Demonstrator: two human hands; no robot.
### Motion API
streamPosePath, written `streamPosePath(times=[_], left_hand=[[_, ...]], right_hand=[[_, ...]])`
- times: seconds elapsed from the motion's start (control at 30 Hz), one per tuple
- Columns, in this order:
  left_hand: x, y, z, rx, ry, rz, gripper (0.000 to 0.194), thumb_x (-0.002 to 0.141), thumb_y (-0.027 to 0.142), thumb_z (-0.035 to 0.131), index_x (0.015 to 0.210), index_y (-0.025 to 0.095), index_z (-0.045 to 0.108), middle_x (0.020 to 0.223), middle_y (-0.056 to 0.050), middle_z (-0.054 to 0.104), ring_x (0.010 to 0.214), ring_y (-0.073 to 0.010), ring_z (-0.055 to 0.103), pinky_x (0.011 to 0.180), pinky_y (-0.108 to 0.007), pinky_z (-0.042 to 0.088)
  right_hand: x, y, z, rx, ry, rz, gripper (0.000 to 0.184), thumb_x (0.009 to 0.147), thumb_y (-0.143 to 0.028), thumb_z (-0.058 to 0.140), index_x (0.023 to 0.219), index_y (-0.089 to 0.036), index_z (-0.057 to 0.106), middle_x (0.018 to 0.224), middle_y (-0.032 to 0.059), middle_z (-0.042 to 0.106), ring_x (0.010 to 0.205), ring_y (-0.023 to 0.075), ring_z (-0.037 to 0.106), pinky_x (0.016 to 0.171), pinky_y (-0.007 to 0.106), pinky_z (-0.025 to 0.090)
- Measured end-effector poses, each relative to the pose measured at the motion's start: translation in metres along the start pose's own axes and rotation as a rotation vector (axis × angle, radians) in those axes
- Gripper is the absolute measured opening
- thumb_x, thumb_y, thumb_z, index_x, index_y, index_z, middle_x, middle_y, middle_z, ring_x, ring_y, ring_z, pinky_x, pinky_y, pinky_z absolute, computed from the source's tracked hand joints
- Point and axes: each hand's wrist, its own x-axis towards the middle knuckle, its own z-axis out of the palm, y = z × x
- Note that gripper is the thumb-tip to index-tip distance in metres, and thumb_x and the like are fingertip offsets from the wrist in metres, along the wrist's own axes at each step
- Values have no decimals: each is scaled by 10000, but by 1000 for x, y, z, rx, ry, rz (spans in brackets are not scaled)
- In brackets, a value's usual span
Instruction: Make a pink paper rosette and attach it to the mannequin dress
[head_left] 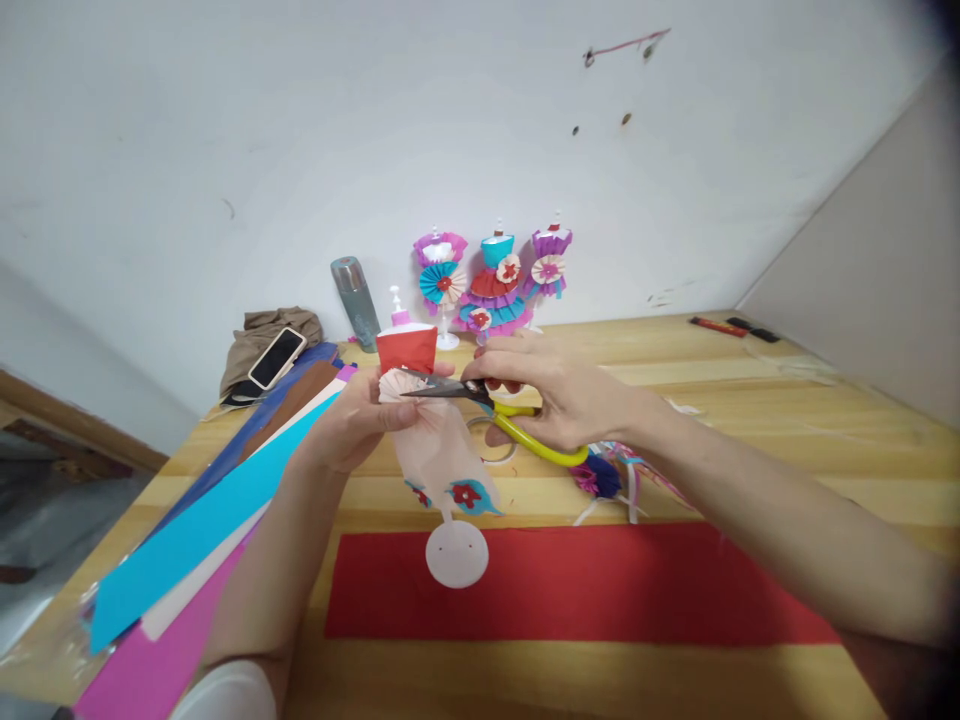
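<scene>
My left hand [367,415] is closed around the waist of a small dress-form figure [407,350] with a red top and a pale pink skirt [435,450]. A ruffled pale pink paper piece [397,386] shows at its waist, by my thumb. The figure tilts so that its white round base [457,554] faces me. Red flowers on blue paper [466,494] decorate the skirt's hem. My right hand [544,385] grips yellow-handled scissors [525,437]. Their dark blades reach across the ruffle at the waist; whether they touch the paper I cannot tell.
Three finished-looking paper-dressed figures [495,285] stand against the wall, near a grey bottle [357,305]. On the left lie coloured paper strips [225,510] and a phone [277,358] on brown cloth. A red paper sheet [585,585] lies in front, with a tape roll [501,458] and scraps [600,476] behind it.
</scene>
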Motion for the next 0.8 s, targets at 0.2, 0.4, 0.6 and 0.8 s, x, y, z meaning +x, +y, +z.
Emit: streamPosePath(times=[0.2, 0.4, 0.6, 0.8], left_hand=[[0, -1, -1, 3, 9, 15, 462, 643, 440, 892, 1020, 190, 797, 929, -95, 780, 992, -324, 721, 858, -368, 557], [1, -1, 0, 4, 17, -6, 539, 605, 433, 906, 1045, 146, 782, 972, -130, 784, 980, -344, 720, 825, -378, 545], [1, -1, -2, -1, 27, -21, 532, 597, 428, 908, 1030, 147, 776, 964, -125, 781, 977, -334, 719, 807, -361, 540], [-1, 1, 1, -12, 35, -28, 547, 595, 419, 904, 1049, 154, 756, 948, -106, 770, 907, -296, 712, 757, -331, 522]], right_hand=[[0, -1, 0, 7, -10, 2, 329, 839, -308, 568, 1148, -285, 679, 817, 55, 651, 743, 242, 587, 691, 361, 434], [0, 0, 1, 33, 5, -8, 341, 843, -291, 555, 1156, -279, 687, 798, 44, 649, 712, 224, 574, 673, 342, 426], [-1, 2, 3, 24, -2, 43, 336, 877, -354, 589, 1189, -293, 697, 779, 35, 646, 713, 223, 568, 671, 340, 428], [-2, 3, 5, 28, 25, 66, 183, 878, -368, 635, 1006, -264, 713, 720, 30, 612, 680, 216, 542, 664, 343, 433]])
